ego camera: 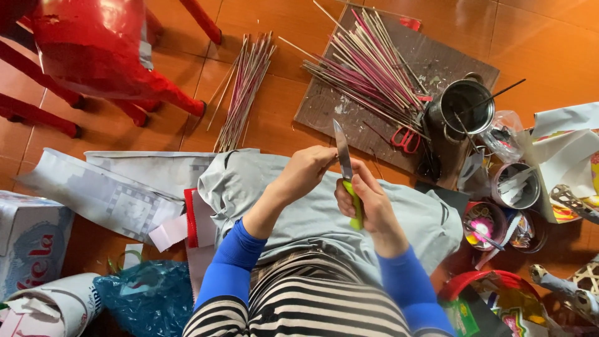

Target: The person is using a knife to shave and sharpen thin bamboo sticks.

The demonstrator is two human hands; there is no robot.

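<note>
— At the left edge of the floor, what lies there?
— Red chair legs (pixel 112 68) up top; below them a white carton (pixel 28 240), grey printed paper sheets (pixel 106 190) and a crumpled blue plastic bag (pixel 146 299).
— And toward the middle?
— A loose bundle of thin sticks (pixel 244 87) on the orange tiles, and a grey cloth (pixel 249 181) spread over the person's lap.
— What does the left hand do?
— The left hand (pixel 306 171) is raised over the cloth, its fingers curled together at the blade, seemingly pinching something thin there; I cannot tell what.
— And the right?
— The right hand (pixel 368 203) is wrapped tight round the green handle of a knife (pixel 346 171). The blade points up, away from the body, between both hands, above the cloth.
— Further right?
— A brown board (pixel 437 59) carries a big heap of pink and pale sticks (pixel 368 68), red scissors (pixel 405 138) and a metal pot (pixel 465 106). At the right edge stand small round tins (pixel 515 184) and coloured paper scraps (pixel 561 150).
</note>
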